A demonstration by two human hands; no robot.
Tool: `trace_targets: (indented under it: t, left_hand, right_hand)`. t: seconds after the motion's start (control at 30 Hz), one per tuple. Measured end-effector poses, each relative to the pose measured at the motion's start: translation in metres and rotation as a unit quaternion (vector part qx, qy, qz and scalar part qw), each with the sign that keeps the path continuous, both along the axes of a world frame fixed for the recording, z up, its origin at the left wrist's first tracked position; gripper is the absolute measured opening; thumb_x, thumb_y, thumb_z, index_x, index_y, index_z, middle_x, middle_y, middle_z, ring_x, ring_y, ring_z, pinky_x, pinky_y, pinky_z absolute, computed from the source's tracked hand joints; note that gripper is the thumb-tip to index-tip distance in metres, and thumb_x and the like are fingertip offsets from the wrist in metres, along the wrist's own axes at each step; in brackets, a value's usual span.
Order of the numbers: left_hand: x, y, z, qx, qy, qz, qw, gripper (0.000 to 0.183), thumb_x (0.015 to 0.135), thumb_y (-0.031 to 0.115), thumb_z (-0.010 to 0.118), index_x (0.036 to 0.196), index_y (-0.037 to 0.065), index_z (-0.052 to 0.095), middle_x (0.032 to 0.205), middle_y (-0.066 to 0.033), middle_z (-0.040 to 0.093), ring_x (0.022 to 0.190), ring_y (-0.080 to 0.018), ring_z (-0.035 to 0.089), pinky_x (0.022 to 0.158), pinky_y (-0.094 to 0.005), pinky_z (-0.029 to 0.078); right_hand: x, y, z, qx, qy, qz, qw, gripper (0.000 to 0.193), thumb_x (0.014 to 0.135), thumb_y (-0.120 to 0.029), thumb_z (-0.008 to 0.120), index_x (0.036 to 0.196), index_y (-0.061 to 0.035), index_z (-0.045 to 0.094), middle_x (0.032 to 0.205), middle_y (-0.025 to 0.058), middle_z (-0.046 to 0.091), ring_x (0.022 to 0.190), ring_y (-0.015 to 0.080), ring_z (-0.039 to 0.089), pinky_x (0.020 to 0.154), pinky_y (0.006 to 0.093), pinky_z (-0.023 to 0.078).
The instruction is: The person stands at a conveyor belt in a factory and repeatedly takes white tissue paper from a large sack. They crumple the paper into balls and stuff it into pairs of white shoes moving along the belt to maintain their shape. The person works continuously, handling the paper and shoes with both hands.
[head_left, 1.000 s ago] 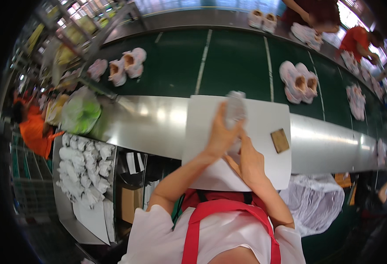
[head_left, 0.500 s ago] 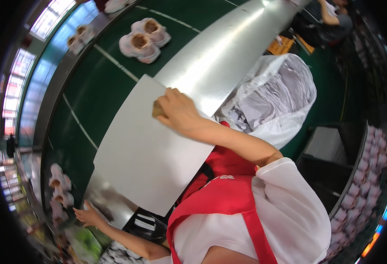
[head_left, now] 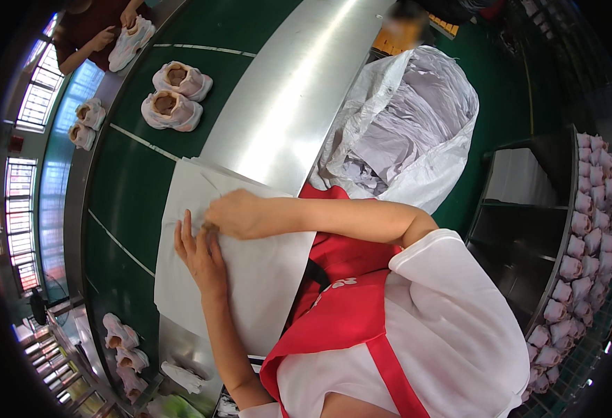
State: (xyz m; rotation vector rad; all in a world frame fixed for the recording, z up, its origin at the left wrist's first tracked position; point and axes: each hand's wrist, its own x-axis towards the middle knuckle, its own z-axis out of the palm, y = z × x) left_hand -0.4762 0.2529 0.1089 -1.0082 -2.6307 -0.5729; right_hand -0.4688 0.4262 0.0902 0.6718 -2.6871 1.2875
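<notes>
A stack of large white paper sheets (head_left: pixel 264 279) lies on the metal worktop in front of me. Its upper sheet is creased near the far corner. My left hand (head_left: pixel 205 261) rests on the paper with its fingers spread, holding nothing. Right beside it, my right hand (head_left: pixel 236 214) is closed and pressed down on the sheet. A small tan-brown block (head_left: pixel 211 228) shows a little under its fingers; its kind is hard to make out.
A green conveyor belt (head_left: pixel 125 181) carries pairs of pale shoes (head_left: pixel 173 97). The bare metal worktop (head_left: pixel 278 90) reaches away, beside a white sack (head_left: pixel 452 174) of crumpled paper. Shoes (head_left: pixel 577 279) crowd a rack at right. Across the belt, another person's hands (head_left: pixel 104 38) handle a shoe.
My left hand has come from the worktop's near left end onto the paper. My right hand has moved nearer to it. A crease now shows in the sheet; the view has shifted.
</notes>
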Motion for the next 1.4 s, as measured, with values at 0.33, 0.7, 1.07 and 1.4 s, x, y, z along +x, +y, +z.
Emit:
trace_targets:
  t: [0.33,0.7,1.07,1.4]
  left_hand:
    - [-0.004,-0.044,0.024,0.067,0.11,-0.108,0.986,0.017,0.07,-0.008,0.048,0.081,0.004,0.054,0.086,-0.0094,0.063,0.089,-0.0304,0.061,0.096,-0.05,0.038]
    - [-0.004,-0.034,0.015,-0.017,0.033,-0.045,0.998,0.053,0.068,0.002,0.068,0.118,0.011,0.055,0.127,-0.009,0.05,0.105,-0.0263,0.049,0.094,-0.0414,0.035]
    - [-0.008,-0.036,0.004,0.014,0.07,-0.021,0.997,0.028,0.073,0.001,0.064,0.099,0.009,0.06,0.103,-0.0055,0.061,0.099,-0.0226,0.055,0.096,-0.0435,0.036]
    - [-0.011,-0.023,0.003,0.029,-0.011,-0.092,0.995,0.008,0.072,0.003,0.057,0.079,0.007,0.054,0.072,-0.0057,0.051,0.073,-0.022,0.052,0.094,-0.0445,0.034]
  right_hand:
    - [-0.03,0.006,0.006,-0.025,-0.016,-0.139,0.99,0.017,0.078,-0.018,0.055,0.085,-0.002,0.056,0.077,0.0155,0.06,0.076,0.034,0.06,0.067,0.0435,0.047]
    - [-0.023,0.036,0.062,-0.052,0.029,-0.297,0.953,0.029,0.083,-0.017,0.058,0.109,-0.0034,0.055,0.101,0.0167,0.063,0.092,0.0342,0.06,0.079,0.0378,0.048]
    - [0.007,0.001,0.043,0.026,-0.077,-0.073,0.994,0.026,0.08,-0.02,0.057,0.098,-0.0006,0.056,0.088,0.0207,0.06,0.086,0.0374,0.057,0.075,0.0435,0.046]
    - [-0.002,0.014,0.053,-0.059,-0.181,-0.149,0.97,0.027,0.082,-0.017,0.055,0.09,0.0087,0.055,0.093,0.0284,0.058,0.093,0.0437,0.054,0.085,0.0445,0.043]
